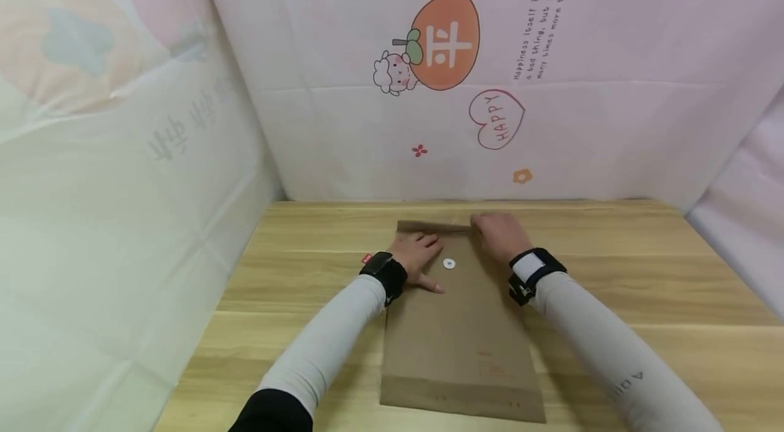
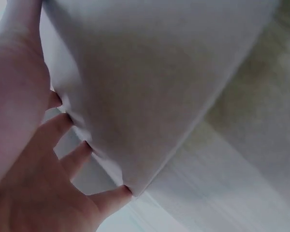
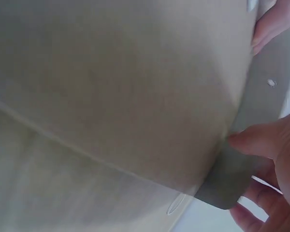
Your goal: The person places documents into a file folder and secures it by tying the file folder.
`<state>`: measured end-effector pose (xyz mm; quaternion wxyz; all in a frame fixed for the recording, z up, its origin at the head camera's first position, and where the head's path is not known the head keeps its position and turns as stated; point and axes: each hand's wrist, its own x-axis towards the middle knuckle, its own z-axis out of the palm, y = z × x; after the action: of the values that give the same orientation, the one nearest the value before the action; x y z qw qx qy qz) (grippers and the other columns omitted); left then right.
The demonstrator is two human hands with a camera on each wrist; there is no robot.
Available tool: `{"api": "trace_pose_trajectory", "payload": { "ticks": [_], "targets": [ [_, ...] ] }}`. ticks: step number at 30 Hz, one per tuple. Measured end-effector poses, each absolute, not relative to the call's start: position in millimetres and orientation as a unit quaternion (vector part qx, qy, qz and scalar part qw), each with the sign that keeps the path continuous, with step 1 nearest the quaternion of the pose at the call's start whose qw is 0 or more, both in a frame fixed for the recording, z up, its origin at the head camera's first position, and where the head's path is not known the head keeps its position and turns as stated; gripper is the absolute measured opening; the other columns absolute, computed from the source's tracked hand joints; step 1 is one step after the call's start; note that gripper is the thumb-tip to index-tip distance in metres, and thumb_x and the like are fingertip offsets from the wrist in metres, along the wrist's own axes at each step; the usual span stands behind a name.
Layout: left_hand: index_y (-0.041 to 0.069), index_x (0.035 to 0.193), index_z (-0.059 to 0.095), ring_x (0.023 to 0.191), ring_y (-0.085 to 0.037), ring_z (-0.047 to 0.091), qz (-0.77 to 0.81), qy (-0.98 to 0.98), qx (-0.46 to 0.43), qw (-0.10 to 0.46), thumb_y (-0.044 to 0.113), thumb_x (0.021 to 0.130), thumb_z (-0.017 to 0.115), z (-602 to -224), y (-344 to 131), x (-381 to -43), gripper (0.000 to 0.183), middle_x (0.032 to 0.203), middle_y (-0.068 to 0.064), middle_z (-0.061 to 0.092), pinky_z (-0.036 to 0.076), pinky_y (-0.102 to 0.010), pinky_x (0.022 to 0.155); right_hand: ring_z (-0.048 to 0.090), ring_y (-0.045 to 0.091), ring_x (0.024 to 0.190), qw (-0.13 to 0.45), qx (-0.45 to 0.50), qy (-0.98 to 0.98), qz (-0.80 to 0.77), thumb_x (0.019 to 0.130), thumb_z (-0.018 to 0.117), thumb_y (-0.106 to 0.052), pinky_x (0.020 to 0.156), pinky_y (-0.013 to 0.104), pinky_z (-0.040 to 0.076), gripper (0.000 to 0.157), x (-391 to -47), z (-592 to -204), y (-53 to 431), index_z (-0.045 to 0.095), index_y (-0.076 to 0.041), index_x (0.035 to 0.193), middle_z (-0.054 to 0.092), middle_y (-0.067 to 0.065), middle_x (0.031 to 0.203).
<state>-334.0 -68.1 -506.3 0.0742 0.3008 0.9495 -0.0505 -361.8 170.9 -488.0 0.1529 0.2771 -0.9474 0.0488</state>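
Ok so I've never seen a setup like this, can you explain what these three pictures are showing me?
There's no machine here: these are a person's bare left hand and bare right hand. The wide picture is filmed from the head, looking forward and down; the two close ones are filmed from the wrists, one each. A flat, rectangular brown paper envelope with a small round white disc lies on a pale wood-grain table. The left hand rests on the envelope, fingers spread. The right hand pinches the envelope's narrow brown flap at the far end.
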Motion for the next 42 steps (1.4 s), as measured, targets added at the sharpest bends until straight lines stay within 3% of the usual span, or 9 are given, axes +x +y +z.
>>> {"api": "trace_pose_trajectory", "payload": {
  "ticks": [6, 13, 16, 20, 23, 27, 33, 37, 42],
  "targets": [
    [0.024, 0.162, 0.032, 0.148, -0.027, 0.034, -0.041, 0.952, 0.288, 0.096, 0.078, 0.074, 0.072, -500.5, -65.5, -333.1, 0.11, 0.165, 0.001, 0.033, 0.035, -0.057, 0.115, 0.072, 0.031, 0.084, 0.135, 0.293, -0.944, 0.071, 0.086, 0.064, 0.006, 0.076, 0.048, 0.057, 0.025, -345.2, -488.8, 176.6, 0.079, -0.005, 0.102, 0.077, 0.011, 0.094],
    [0.022, 0.16, 0.037, 0.144, -0.028, 0.04, -0.027, 0.95, 0.297, 0.093, 0.071, 0.079, 0.073, -494.7, -64.5, -324.9, 0.102, 0.163, 0.0, 0.037, 0.04, -0.047, 0.113, 0.07, 0.029, 0.079, 0.109, 0.316, -0.941, 0.039, 0.089, 0.063, 0.002, 0.075, 0.048, 0.057, 0.02, -329.8, -493.6, 176.7, 0.077, -0.006, 0.1, 0.075, 0.007, 0.09],
    [0.021, 0.154, 0.047, 0.137, -0.024, 0.05, -0.02, 0.945, 0.319, 0.068, 0.067, 0.081, 0.075, -491.8, -64.2, -317.9, 0.091, 0.155, 0.0, 0.047, 0.045, -0.041, 0.109, 0.068, 0.028, 0.081, 0.077, 0.331, -0.94, 0.027, 0.09, 0.061, 0.001, 0.078, 0.048, 0.057, 0.028, -323.7, -500.0, 179.0, 0.073, -0.003, 0.115, 0.071, 0.008, 0.102],
    [0.022, 0.137, 0.063, 0.116, -0.017, 0.061, -0.025, 0.933, 0.359, 0.015, 0.064, 0.08, 0.078, -488.4, -63.4, -311.7, 0.072, 0.136, 0.003, 0.062, 0.053, -0.034, 0.094, 0.065, 0.026, 0.081, 0.033, 0.331, -0.943, 0.017, 0.092, 0.058, 0.0, 0.08, 0.047, 0.057, 0.046, -317.6, -503.8, 183.7, 0.061, 0.0, 0.138, 0.062, 0.013, 0.123],
    [0.021, 0.137, 0.062, 0.119, -0.019, 0.058, -0.021, 0.93, 0.367, -0.008, 0.063, 0.078, 0.08, -484.6, -62.3, -310.7, 0.075, 0.137, 0.001, 0.06, 0.053, -0.036, 0.093, 0.065, 0.028, 0.085, 0.008, 0.323, -0.946, 0.018, 0.094, 0.056, 0.0, 0.084, 0.048, 0.056, 0.05, -315.8, -499.3, 184.6, 0.057, 0.0, 0.143, 0.058, 0.015, 0.134],
    [0.018, 0.152, 0.048, 0.141, -0.031, 0.044, -0.007, 0.94, 0.339, 0.034, 0.063, 0.081, 0.078, -480.9, -66.1, -310.8, 0.09, 0.156, -0.008, 0.045, 0.043, -0.045, 0.111, 0.065, 0.038, 0.108, -0.033, 0.315, -0.948, 0.029, 0.095, 0.053, 0.0, 0.095, 0.052, 0.053, 0.052, -316.1, -490.9, 181.8, 0.053, 0.0, 0.147, 0.052, 0.02, 0.143],
    [0.012, 0.158, 0.041, 0.147, -0.038, 0.036, 0.009, 0.941, 0.324, 0.094, 0.061, 0.088, 0.073, -473.5, -73.9, -311.2, 0.091, 0.163, -0.016, 0.035, 0.031, -0.044, 0.12, 0.041, 0.047, 0.141, -0.104, 0.305, -0.945, 0.06, 0.108, 0.045, -0.025, 0.111, 0.058, 0.039, 0.054, -326.7, -496.1, 183.2, 0.038, -0.001, 0.156, 0.032, 0.027, 0.16],
    [0.011, 0.159, 0.038, 0.15, -0.04, 0.031, 0.038, 0.94, 0.32, 0.11, 0.057, 0.089, 0.073, -469.3, -74.3, -315.4, 0.09, 0.165, -0.018, 0.03, 0.028, -0.044, 0.122, 0.028, 0.049, 0.148, -0.133, 0.288, -0.945, 0.079, 0.109, 0.041, -0.041, 0.116, 0.06, 0.031, 0.065, -335.1, -497.4, 185.3, 0.03, -0.001, 0.159, 0.019, 0.028, 0.165],
    [0.014, 0.16, 0.037, 0.151, -0.039, 0.028, 0.04, 0.944, 0.305, 0.121, 0.059, 0.089, 0.072, -468.6, -73.7, -322.9, 0.091, 0.166, -0.015, 0.029, 0.027, -0.044, 0.122, 0.022, 0.05, 0.149, -0.161, 0.271, -0.944, 0.099, 0.108, 0.043, -0.043, 0.118, 0.06, 0.026, 0.07, -341.2, -487.3, 179.7, 0.027, 0.002, 0.159, 0.016, 0.031, 0.165]
  ]
}}
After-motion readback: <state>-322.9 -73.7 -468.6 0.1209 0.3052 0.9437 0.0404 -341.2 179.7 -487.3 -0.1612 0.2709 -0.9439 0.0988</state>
